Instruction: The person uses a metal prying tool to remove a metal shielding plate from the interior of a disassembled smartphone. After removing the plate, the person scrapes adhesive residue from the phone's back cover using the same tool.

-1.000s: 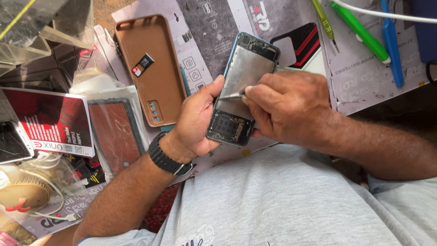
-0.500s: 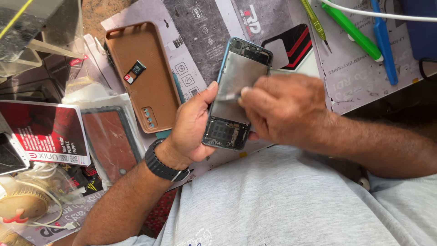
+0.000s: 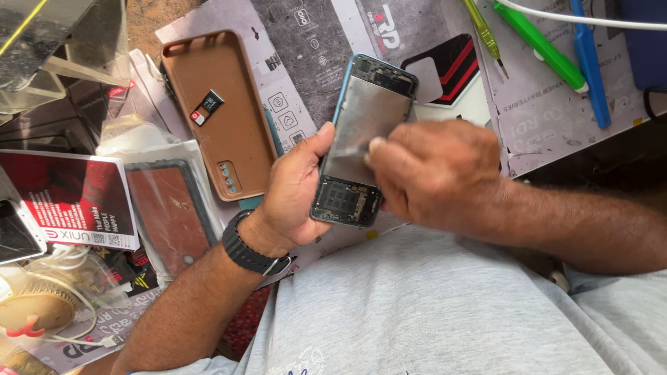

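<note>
My left hand, with a black watch on its wrist, holds an opened phone by its left edge; the back is off, showing a grey metal plate and dark circuitry at the lower end. My right hand lies over the phone's right side, fingers pinched on a thin metal tool whose tip rests on the plate. A brown phone case lies to the left with a small black card inside it.
A grey printed mat covers the desk. A yellow-green screwdriver, a green tool and a blue tool lie top right. Red packaging, a clear-wrapped brown case and white cables clutter the left.
Both hands with the phone have shifted slightly in view. My right hand has slid a little along the phone's plate with the tool tip.
</note>
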